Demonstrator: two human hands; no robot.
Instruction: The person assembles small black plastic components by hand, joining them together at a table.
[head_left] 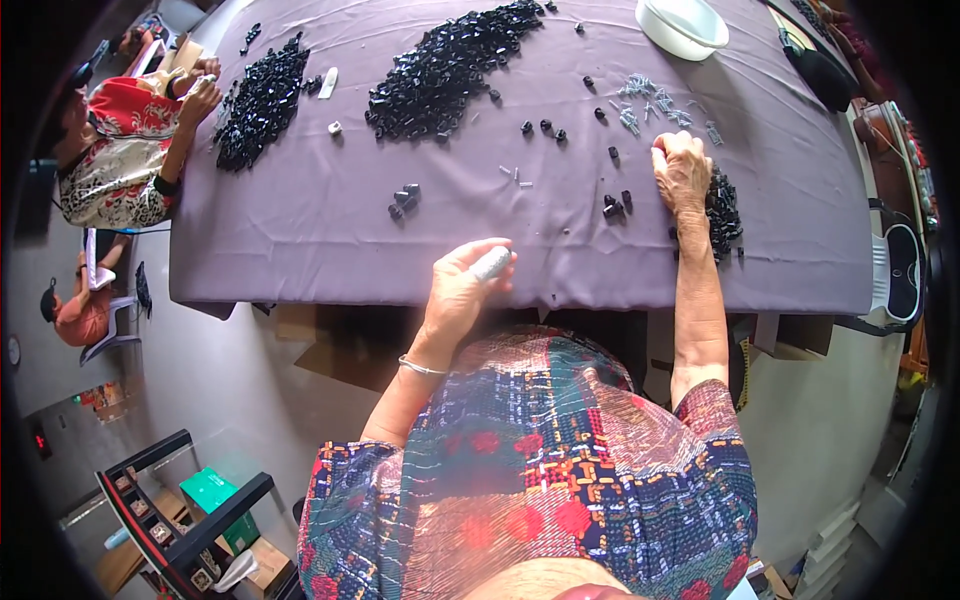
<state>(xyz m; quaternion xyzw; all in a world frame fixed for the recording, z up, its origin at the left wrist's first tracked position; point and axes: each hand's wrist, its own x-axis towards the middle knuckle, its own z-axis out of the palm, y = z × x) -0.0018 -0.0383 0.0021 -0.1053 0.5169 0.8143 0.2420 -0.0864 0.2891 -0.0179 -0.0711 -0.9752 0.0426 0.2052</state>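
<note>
Head view is showing two bare hands over a table covered in smooth grey-purple cloth [340,255]. The left hand [460,288] is wrapping its bent fingers and thumb around a short, round-ended, pale-grey cylinder [490,264], whose material is staying unclear, above the table's near edge. The right hand [685,175] is hanging low over the cloth, its fingers bending downward and bunching together; whether they are pinching anything I cannot tell, since the hand is hiding their tips. Just beyond it, small, thin, silvery pieces [640,88] are lying in a loose scatter, while a heap of small, glossy black pieces [728,212] is lying beside the right wrist.

If the right hand is picking from the scatter, lifting single pieces between thumb and forefinger is probably working best, because several are overlapping. Keeping the left grip light yet steady, and the right forearm clear of the heap, is likely preventing slips and stray pieces.
</note>
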